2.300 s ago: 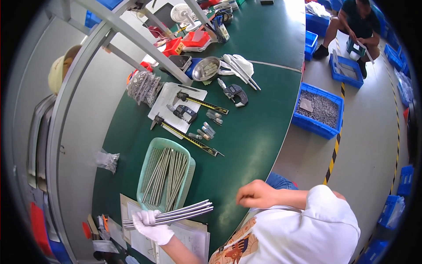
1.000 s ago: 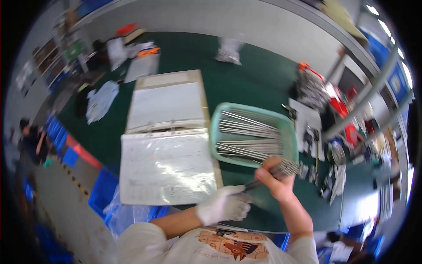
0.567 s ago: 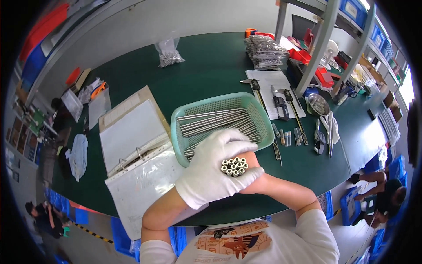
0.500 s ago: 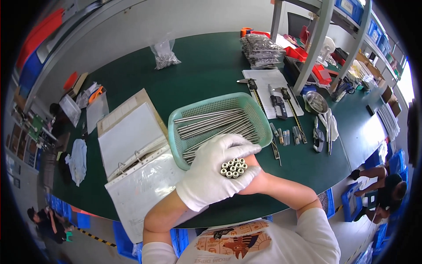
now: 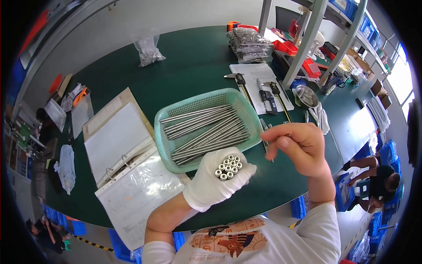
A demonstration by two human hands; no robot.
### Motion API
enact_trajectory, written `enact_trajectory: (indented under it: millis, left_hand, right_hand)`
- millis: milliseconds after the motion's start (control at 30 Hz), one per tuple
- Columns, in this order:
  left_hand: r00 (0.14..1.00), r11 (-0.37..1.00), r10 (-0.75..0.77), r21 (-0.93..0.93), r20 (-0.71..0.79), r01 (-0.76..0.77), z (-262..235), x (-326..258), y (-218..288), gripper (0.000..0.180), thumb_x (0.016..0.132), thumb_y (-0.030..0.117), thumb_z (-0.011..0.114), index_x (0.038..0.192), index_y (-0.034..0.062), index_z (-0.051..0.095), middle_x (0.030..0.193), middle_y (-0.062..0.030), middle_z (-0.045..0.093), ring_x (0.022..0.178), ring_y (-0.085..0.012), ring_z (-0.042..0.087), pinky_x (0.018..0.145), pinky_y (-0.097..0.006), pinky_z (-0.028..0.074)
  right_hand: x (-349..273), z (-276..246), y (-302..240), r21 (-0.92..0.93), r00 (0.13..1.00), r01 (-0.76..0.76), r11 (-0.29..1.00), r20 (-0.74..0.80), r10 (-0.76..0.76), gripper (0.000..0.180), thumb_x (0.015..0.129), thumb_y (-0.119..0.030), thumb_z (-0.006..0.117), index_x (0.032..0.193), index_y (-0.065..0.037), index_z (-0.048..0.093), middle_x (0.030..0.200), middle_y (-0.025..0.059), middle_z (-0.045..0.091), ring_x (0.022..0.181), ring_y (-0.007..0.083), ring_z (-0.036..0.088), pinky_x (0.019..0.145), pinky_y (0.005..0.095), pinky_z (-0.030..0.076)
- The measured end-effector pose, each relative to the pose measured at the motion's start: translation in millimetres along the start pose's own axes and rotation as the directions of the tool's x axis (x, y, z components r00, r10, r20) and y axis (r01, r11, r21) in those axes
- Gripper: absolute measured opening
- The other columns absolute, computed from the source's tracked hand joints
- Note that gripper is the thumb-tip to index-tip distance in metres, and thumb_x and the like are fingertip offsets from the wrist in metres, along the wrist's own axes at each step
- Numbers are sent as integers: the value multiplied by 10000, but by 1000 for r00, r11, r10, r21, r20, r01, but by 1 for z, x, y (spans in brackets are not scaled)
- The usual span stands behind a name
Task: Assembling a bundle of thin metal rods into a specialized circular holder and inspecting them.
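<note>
A bundle of several metal rods (image 5: 228,167) is held in my left hand (image 5: 209,179), which wears a white glove and is closed around them. Their round hollow ends face up toward me; the rest of their length is hidden by the hand. My bare right hand (image 5: 303,147) is raised to the right of the bundle, apart from it. Its fingers are bent and the thumb is drawn in against them; whatever may be between them is too small to make out. Beyond my left hand, a pale green perforated basket (image 5: 163,152) holds more long metal rods (image 5: 206,132).
An open ring binder (image 5: 118,132) lies left of the basket. Calipers (image 5: 276,90) and a digital micrometer (image 5: 267,100) rest on paper at the right, near a metal bowl (image 5: 307,96). Bagged parts (image 5: 249,44) are stacked at the back. A shelf post (image 5: 305,46) rises behind.
My right hand has come out from behind my left hand and moved right, clear of the bundle. The left hand still grips the rods. The whole view has shifted slightly.
</note>
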State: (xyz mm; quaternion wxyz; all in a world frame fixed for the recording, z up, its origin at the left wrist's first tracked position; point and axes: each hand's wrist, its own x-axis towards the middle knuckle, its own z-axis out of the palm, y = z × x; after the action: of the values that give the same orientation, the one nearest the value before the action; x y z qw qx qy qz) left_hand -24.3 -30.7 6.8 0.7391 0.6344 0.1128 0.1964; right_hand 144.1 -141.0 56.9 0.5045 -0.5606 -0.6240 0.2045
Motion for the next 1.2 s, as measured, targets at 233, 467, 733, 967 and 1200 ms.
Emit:
enact_trajectory:
  millis: [233, 467, 733, 967, 1200]
  left_hand:
    - [1000, 999, -29, 23, -8, 29, 7, 0, 6, 72, 797, 76, 633, 791, 30, 578, 643, 15, 540, 570, -37, 471, 516, -209, 387]
    - [999, 999, 19, 26, 49, -21, 1, 1, 5, 92, 808, 83, 615, 862, 18, 581, 670, -4, 537, 603, -52, 461, 544, -225, 389]
    - [993, 991, 121, 55, 16, -122, 1, 1, -3, 103, 801, 81, 623, 849, 13, 562, 651, -18, 533, 572, -58, 467, 529, -226, 391]
    - [984, 977, 178, 117, 15, -179, 1, 3, -7, 76, 789, 50, 625, 816, 15, 564, 625, -19, 534, 538, -67, 482, 507, -226, 391]
    - [992, 992, 120, 45, 39, -122, -1, 2, -1, 68, 784, 42, 624, 810, 19, 565, 627, -14, 535, 544, -73, 482, 509, -236, 392]
  right_hand:
    - [31, 19, -32, 11, 969, 143, 990, 200, -142, 126, 879, -62, 489, 838, 9, 584, 697, 97, 589, 573, 223, 562, 529, 287, 436]
    - [37, 24, -26, 43, 969, 20, 999, 244, -30, 133, 878, -67, 486, 837, 11, 585, 688, 96, 585, 563, 220, 551, 521, 299, 428]
    - [43, 27, -22, -298, 928, 361, 884, 208, -309, 92, 809, -100, 572, 757, -24, 576, 629, 70, 550, 519, 269, 533, 477, 348, 413]
    - [56, 20, -30, -494, 812, 583, 645, 385, -438, 158, 724, -166, 628, 648, -95, 511, 536, 20, 445, 443, 239, 454, 407, 343, 323]
    - [56, 21, -20, -411, 805, 590, 695, 364, -468, 214, 750, -178, 614, 604, -97, 480, 510, 22, 428, 421, 250, 438, 393, 349, 317]
